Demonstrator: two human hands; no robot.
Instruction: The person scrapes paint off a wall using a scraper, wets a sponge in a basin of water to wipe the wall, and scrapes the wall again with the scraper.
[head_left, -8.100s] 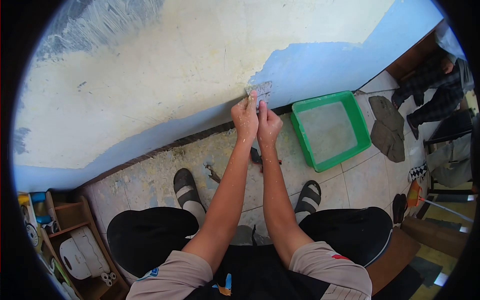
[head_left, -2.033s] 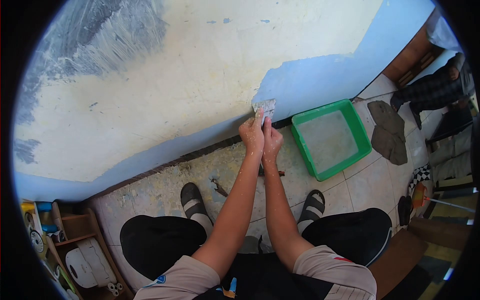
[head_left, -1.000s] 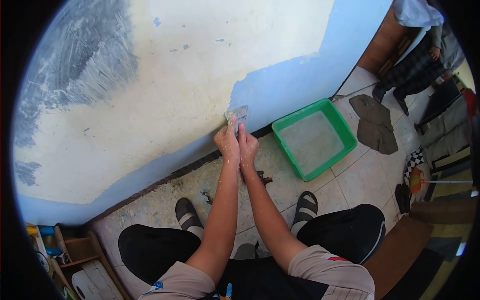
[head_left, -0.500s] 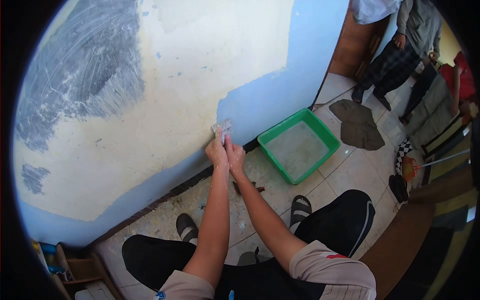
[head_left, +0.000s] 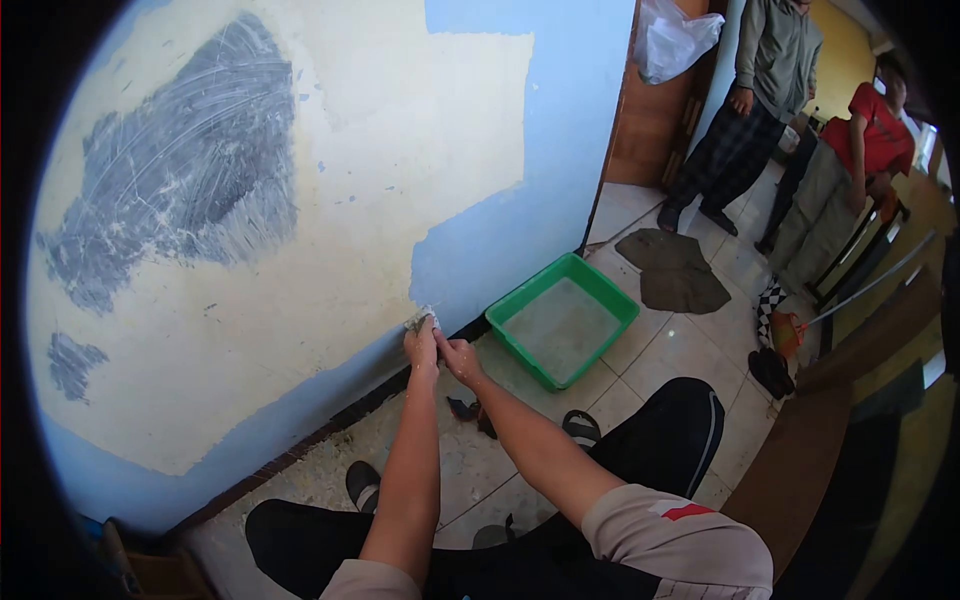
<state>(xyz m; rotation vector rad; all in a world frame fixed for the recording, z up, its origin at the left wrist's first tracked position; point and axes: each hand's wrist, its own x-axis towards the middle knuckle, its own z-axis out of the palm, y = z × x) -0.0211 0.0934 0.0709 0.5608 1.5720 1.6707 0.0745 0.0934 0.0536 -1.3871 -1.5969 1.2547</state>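
Observation:
Low on the wall, my left hand (head_left: 422, 347) is closed around a scraper (head_left: 424, 319) whose flat, whitish end is turned toward the wall. My right hand (head_left: 459, 360) presses against the scraper from the right, its fingers partly hidden. The end of the scraper is at the border between the cream patch (head_left: 340, 230) and the blue paint (head_left: 470, 240), just above the dark baseboard. Pale specks dot both hands. To the right of them a green basin (head_left: 562, 383) holds cloudy water.
Paint flakes litter the tiled floor (head_left: 455, 500) along the wall. A brown cloth (head_left: 675, 270) lies beyond the basin. Two people (head_left: 780, 70) are by the door (head_left: 650, 130) at the back right. Dark sandals (head_left: 770, 372) and an orange dustpan (head_left: 787, 335) are at right.
The view has tilted upward, showing more of the wall and the people. My hands and the scraper have slid slightly downward along the wall, and my right hand sits a little further from the left.

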